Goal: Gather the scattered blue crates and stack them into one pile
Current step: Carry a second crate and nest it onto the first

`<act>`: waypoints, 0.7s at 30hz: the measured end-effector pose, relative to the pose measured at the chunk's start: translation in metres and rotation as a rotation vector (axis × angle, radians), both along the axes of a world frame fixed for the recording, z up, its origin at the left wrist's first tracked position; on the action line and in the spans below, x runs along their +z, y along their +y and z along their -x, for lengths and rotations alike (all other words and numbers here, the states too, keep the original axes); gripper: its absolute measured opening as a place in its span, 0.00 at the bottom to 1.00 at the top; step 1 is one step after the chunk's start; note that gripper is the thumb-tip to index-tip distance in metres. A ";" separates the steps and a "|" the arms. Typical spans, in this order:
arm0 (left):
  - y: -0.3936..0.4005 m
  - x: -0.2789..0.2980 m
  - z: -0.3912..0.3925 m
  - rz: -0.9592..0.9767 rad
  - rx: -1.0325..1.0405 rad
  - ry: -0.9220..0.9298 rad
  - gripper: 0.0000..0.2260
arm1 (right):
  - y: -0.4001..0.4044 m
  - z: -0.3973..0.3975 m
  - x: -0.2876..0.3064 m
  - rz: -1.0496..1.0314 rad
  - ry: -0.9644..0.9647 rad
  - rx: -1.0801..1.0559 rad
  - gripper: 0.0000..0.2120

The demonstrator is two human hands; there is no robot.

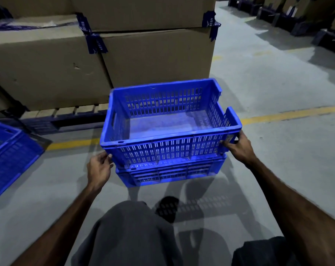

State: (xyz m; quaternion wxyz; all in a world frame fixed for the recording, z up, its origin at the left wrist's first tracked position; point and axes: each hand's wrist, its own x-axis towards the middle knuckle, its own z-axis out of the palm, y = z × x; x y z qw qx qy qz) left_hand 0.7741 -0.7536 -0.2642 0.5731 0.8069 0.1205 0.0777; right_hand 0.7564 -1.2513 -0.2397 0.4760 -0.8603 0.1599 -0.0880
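Blue slotted top crate (170, 123), stiff, empty, likely light, sits on a lower crate (170, 174); left hand (98, 169) and right hand (239, 145) grip its near corners; best held by the rim

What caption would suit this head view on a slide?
Both hands, left and right, set a blue crate on a second crate, cardboard boxes behind, another crate left.

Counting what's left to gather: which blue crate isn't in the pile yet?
The crate at the left edge, alone on the floor. The other two are stacked, top crate on bottom crate.
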 end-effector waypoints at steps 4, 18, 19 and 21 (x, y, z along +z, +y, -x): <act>0.000 0.002 0.004 0.010 0.000 0.000 0.06 | 0.000 0.002 0.000 0.003 0.007 -0.007 0.35; 0.001 0.001 0.015 -0.064 0.004 -0.034 0.08 | 0.002 0.008 -0.001 0.004 0.014 -0.020 0.36; 0.002 0.001 0.014 -0.073 0.005 -0.033 0.07 | 0.002 0.008 -0.001 0.005 0.016 -0.018 0.36; 0.003 0.002 0.012 -0.096 0.000 -0.030 0.08 | 0.001 0.008 -0.002 0.009 0.019 -0.013 0.36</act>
